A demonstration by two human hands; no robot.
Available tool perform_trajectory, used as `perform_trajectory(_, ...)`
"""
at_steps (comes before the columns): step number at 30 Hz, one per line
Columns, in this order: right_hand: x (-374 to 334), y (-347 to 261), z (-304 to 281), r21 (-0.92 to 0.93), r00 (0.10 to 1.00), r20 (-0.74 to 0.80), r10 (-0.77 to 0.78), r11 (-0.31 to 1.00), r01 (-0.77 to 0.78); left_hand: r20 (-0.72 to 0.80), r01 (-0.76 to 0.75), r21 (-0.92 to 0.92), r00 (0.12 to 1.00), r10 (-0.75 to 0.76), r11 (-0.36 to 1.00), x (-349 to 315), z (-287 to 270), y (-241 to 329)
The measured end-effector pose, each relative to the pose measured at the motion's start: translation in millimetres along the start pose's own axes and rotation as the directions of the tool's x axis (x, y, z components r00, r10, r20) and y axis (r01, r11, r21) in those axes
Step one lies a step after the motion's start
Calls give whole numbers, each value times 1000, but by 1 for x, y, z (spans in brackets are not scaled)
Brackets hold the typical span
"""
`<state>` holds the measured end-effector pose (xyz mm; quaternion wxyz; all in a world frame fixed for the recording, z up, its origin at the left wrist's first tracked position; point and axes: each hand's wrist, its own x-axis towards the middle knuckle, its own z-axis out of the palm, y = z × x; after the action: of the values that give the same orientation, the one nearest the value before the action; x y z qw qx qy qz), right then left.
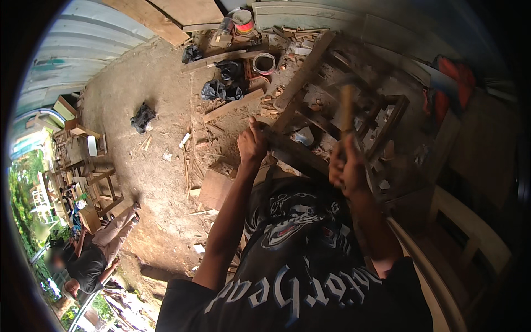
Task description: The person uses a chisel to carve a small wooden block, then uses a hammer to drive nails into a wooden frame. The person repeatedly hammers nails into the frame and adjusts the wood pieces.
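My right hand is closed round the wooden handle of a hammer, held upright. Its dark head, at the far end, is blurred. My left hand grips the left end of a dark wooden bar, thumb pointing up. The bar lies across in front of my body, and its right end runs close to my right hand. Just beyond it stands a wooden frame of dark rails, partly in shadow. Whether the bar is joined to that frame, I cannot tell.
Wood scraps and shavings litter the dirt floor. Paint cans, black plastic bags and a loose plank lie beyond my left hand. A wooden box is near my left forearm. At far left a person sits beside stacked furniture.
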<state>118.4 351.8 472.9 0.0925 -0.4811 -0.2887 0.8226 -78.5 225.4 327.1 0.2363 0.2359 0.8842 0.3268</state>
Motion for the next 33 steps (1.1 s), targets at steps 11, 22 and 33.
perform_trajectory(11,-9,6,3,175,984,-50,-173,968,179,-137,-124,-64,984,115,990,-8,-6,18)
perform_trajectory(22,-11,5,0,-223,948,111,297,937,-267,-182,-213,137,955,236,967,-15,1,-3)
perform_trajectory(33,-15,12,-8,-191,826,27,563,814,-548,132,236,-440,971,-197,866,-23,-14,-1)
